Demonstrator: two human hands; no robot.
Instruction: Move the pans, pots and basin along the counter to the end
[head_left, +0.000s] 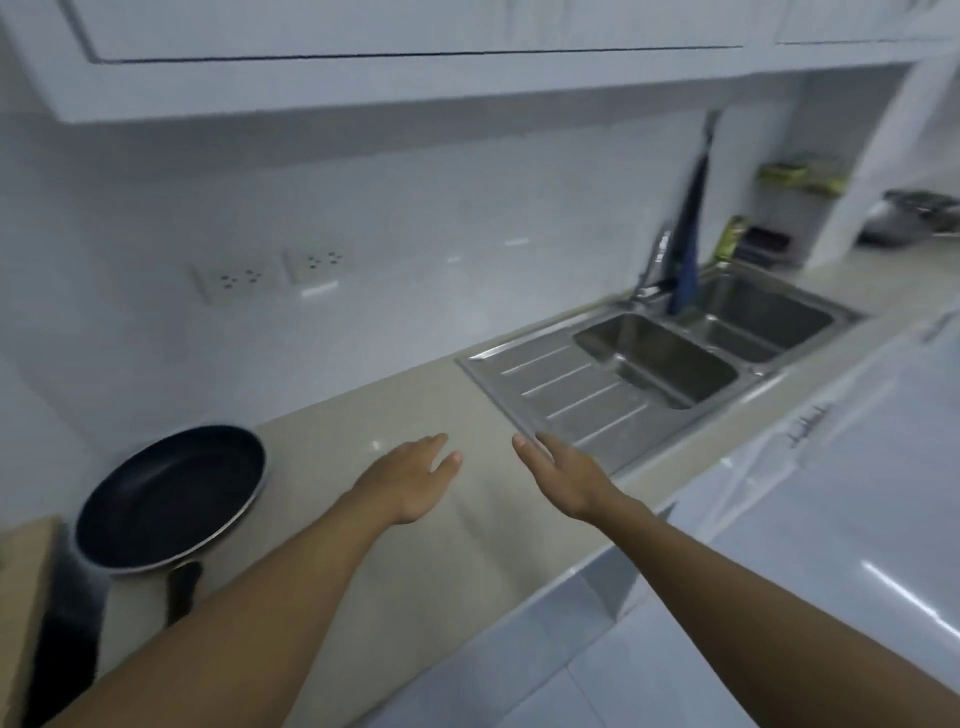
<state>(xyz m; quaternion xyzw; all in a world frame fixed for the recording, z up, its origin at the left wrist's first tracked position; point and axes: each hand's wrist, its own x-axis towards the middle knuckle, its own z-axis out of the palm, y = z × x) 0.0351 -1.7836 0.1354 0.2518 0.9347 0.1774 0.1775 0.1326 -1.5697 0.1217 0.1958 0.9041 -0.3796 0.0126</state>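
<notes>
Head view: both bare arms are stretched forward over a pale counter (363, 415).

- The left hand (410, 480) is held over the bare counter, fingers straight and close together, thumb apart. Nothing is held.
- The right hand (563, 475) is held just beside it with the fingers likewise straight and nothing gripped. Its fingertips lie over the near corner of the sink (571, 405) drainboard.
- The palms are turned toward each other with a narrow gap between the hands. Contact with the counter cannot be told.

Task thing: a dark frying pan (169, 499) with a pale metal rim is seen at the left of the counter, near the wall. It lies well apart from both hands, left of the left hand and beside the left forearm. Its black handle points toward the viewer, and the handle's end is hidden behind that forearm. The frame is blurred there.

A grey metal vessel (914, 213) is seen far right, past the sink, well apart from both hands. It is too blurred for its kind to be told.

Surroundings:
- The steel sink has two bowls with the ribbed drainboard on the near side.
- A tap (652, 265) stands at its back.
- A dark blue cloth (688, 228) hangs on the wall beside the tap.
- Two wall sockets (270, 273) are set in the tiles above the counter.
- A tan board (26, 597) is noted at the left edge.
</notes>
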